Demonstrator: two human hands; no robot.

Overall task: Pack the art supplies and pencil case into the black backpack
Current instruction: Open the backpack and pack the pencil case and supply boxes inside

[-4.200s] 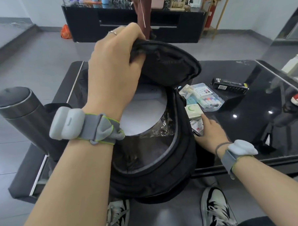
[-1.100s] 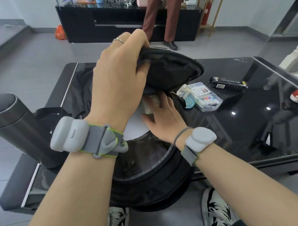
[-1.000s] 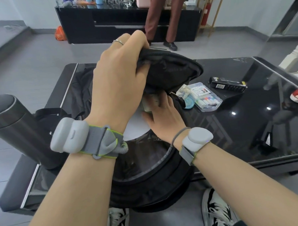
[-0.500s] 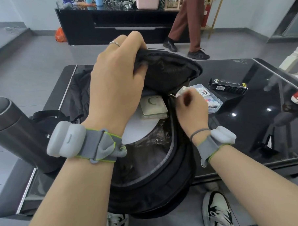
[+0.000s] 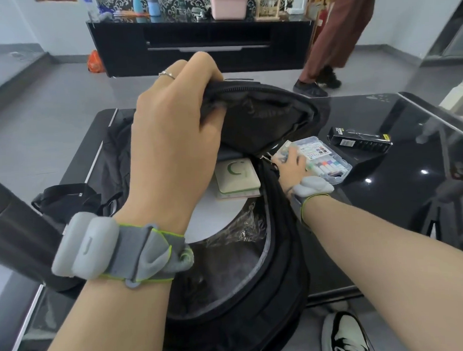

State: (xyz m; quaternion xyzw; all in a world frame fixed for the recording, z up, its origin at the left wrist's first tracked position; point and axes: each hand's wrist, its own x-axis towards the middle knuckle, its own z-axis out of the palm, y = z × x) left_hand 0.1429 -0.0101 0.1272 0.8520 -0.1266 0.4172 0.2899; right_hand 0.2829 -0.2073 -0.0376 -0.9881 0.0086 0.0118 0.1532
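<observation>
A shoe [image 5: 346,332] showed on the floor at the near edge, beside the bottom of the black backpack [image 5: 256,293], which stood open against the near side of the dark glossy surface [image 5: 398,194]. A grey bottle [image 5: 13,238] leaned in at the left. Both wrists wore grey strapped bands. Inside the open backpack lay a white sheet in crinkled clear wrap [image 5: 216,221], and on top of it, farther in, a pale square case marked with a green curve [image 5: 237,179]. The left hand [image 5: 175,140] gripped the zipped rim of the backpack's lid, its fingers curled over the edge and the thumb pressed beneath, holding the lid up. The right hand [image 5: 291,164] reached past the backpack's right wall onto the surface, its fingers curled on a small clear packet at the near end of a clear box of markers [image 5: 322,160]; how firmly it held could not be made out. A black carton [image 5: 360,142] lay farther right on the surface, apart from the box. Beyond, a person in brown trousers [image 5: 336,38] stood by a black cabinet [image 5: 200,44] bearing a pink tub [image 5: 228,3].
</observation>
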